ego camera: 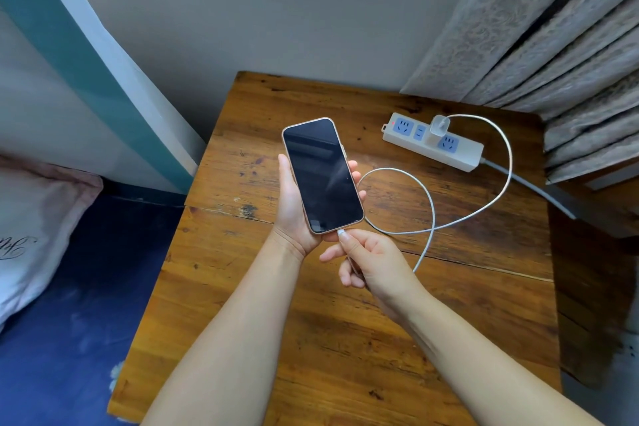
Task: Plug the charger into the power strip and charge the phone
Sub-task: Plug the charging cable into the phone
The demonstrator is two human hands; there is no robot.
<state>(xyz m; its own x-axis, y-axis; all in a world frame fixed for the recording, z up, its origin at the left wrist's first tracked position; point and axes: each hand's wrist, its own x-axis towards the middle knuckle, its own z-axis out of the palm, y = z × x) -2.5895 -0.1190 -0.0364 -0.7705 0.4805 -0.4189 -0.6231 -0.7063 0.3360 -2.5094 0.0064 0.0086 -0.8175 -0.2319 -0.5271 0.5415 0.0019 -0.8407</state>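
Both bare forearms reach forward, left grip [294, 207] cupped palm-up, right grip [366, 259] pinched at thumb and forefinger.

The surface [311, 339] is old brown wood with a soft shine, dark stains, scratches and long cracks. The phone [321, 176] has a black glass front, smooth and glossy, with a pale shiny rim. The power strip [432, 145] looks like smooth white plastic with blue plastic sockets. The charger [438, 130] is smooth white plastic too. The cable [498, 197] is white and looks a bit woven, not slick. The curtain [553, 38] is grey cloth with a raised swirly pattern. The pillow [31, 228] is soft pale pink cloth. The wall [259, 10] is plain and matt.
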